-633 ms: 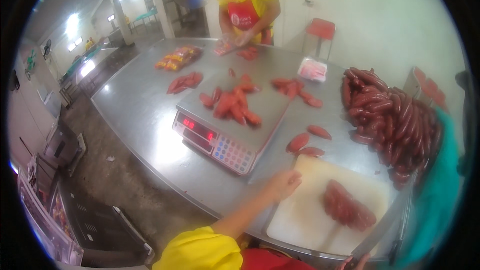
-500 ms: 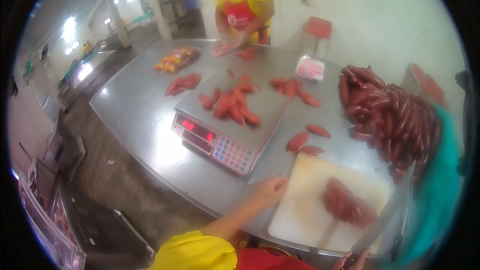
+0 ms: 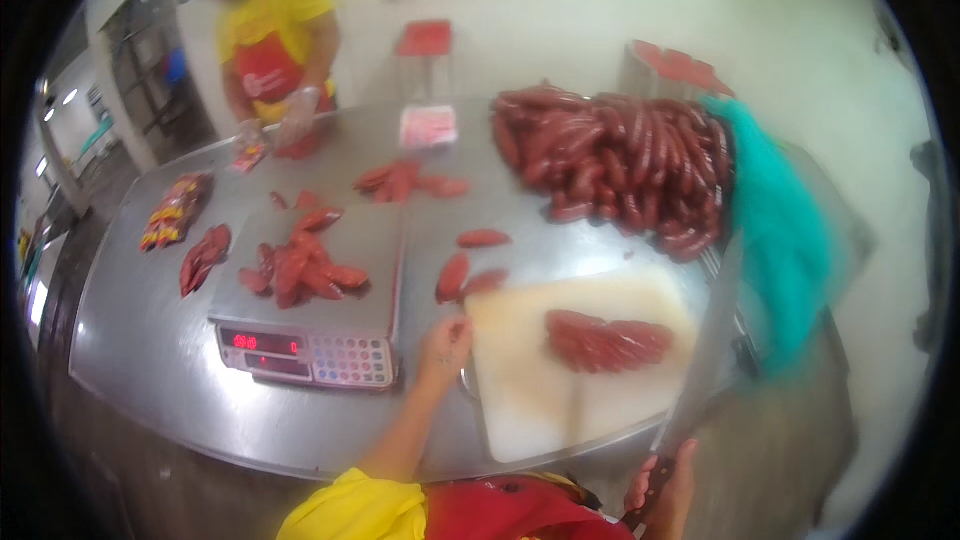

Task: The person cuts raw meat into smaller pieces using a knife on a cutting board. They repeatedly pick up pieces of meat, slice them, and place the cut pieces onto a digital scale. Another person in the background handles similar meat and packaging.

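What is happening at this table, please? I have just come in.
A person grips a long knife in the right hand, blade pointing away. The left hand is by the left edge of a white cutting board, where a bunch of dark red sausages lies. Farther back is a big sausage pile. Lighter red pieces rest on a scale. Across the table, a co-worker handles something too blurred to tell.

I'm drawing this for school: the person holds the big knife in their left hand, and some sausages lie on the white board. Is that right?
Not quite: the big knife is in the right hand, as the head view shows. Some sausages do lie on the white board.
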Tool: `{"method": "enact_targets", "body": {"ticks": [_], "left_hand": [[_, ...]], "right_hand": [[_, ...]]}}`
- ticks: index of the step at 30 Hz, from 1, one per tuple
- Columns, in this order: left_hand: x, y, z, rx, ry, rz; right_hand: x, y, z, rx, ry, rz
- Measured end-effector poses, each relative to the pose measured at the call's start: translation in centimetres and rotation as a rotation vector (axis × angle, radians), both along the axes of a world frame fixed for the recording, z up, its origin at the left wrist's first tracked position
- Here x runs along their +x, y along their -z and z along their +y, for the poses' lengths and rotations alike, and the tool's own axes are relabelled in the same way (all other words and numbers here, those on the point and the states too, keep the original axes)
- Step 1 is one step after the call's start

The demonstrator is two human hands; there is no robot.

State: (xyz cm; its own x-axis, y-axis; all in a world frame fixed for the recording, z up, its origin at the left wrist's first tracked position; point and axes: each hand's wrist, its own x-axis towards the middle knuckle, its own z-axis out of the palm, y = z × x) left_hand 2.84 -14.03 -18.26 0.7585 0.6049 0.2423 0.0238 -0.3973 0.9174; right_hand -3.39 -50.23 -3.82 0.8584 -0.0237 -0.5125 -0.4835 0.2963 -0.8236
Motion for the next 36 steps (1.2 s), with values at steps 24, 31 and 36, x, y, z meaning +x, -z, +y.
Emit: {"method": "enact_targets", "body": {"ticks": [24,31,36], "left_hand": [[8.6,-4.3,-3.0,0.71,0.194,0.026],[7.7,-4.6,-8.8,0.352,0.672,-0.025],[7.6,-5.9,-7.3,0.333,0.833,0.314]], "right_hand": [[-8.9,1.7,-2.5,0.158,0.304,-0.014],[-7.5,1.5,-2.8,0.128,0.245,-0.03],[-6.9,2.1,-3.5,0.16,0.236,-0.03]]}}
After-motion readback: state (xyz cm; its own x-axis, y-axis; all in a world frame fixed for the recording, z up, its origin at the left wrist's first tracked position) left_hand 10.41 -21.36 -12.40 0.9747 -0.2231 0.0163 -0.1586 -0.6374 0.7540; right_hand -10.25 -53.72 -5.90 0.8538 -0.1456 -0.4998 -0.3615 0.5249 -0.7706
